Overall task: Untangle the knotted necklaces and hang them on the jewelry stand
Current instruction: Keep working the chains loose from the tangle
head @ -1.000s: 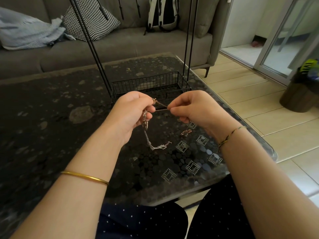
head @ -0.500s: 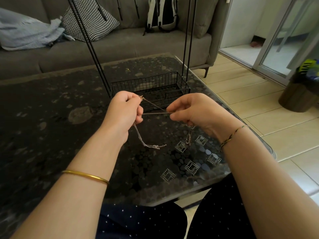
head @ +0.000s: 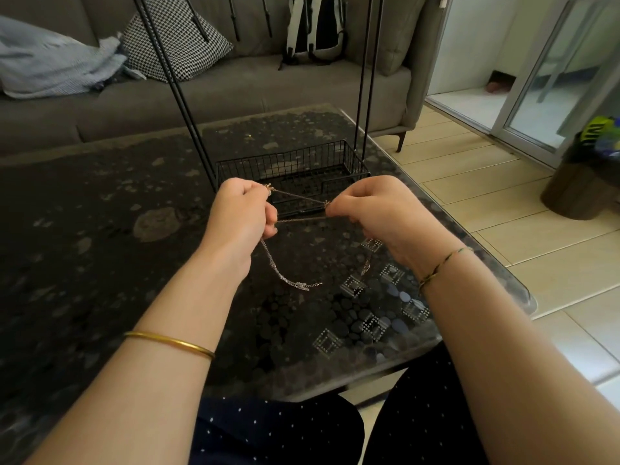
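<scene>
Thin metal necklace chains stretch taut in two strands between my hands, above the dark glass table. My left hand pinches their left ends, and a silver chain hangs from it down to the table top. My right hand pinches the right ends, with a short chain end dangling below it. The black wire jewelry stand rises just behind my hands, with a wire basket as its base and tall thin rods going out of view at the top.
A grey sofa with a checked cushion, a folded cloth and a backpack stands behind the table. Tiled floor, a glass door and a dark bin are to the right. The table's rounded corner is near my right wrist.
My hands have drawn apart, pulling the bunched chains out into two taut strands. The silver chain hanging from my left hand has straightened and lengthened.
</scene>
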A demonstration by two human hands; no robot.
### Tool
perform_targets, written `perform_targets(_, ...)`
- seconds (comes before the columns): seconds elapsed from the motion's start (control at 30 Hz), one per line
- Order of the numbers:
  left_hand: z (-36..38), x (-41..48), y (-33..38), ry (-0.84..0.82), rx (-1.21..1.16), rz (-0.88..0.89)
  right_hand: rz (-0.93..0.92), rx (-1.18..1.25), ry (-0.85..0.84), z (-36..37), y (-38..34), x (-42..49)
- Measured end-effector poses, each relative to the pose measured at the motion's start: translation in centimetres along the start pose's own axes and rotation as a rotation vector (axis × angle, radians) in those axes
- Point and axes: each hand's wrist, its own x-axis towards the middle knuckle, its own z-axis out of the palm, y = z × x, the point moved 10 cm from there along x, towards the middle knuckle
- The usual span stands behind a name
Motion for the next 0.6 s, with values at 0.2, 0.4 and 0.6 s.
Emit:
perform_targets(0.2, 0.6, 0.0, -0.7, -0.065, 0.067, -0.067, -0.052, 0.060, 0.017, -0.4, -0.2, -0.2)
perform_targets(0.4, 1.0, -0.2, -1.3, -0.112, 0.077, -0.131, -0.061, 0.100, -0.017, -0.1, -0.2, -0.2)
perform_targets(0.6, 2.3, -1.0, -1.0, -0.220, 0.269, -0.055, -0.032, 0.214, -0.082, 0.7, 0.1, 0.1)
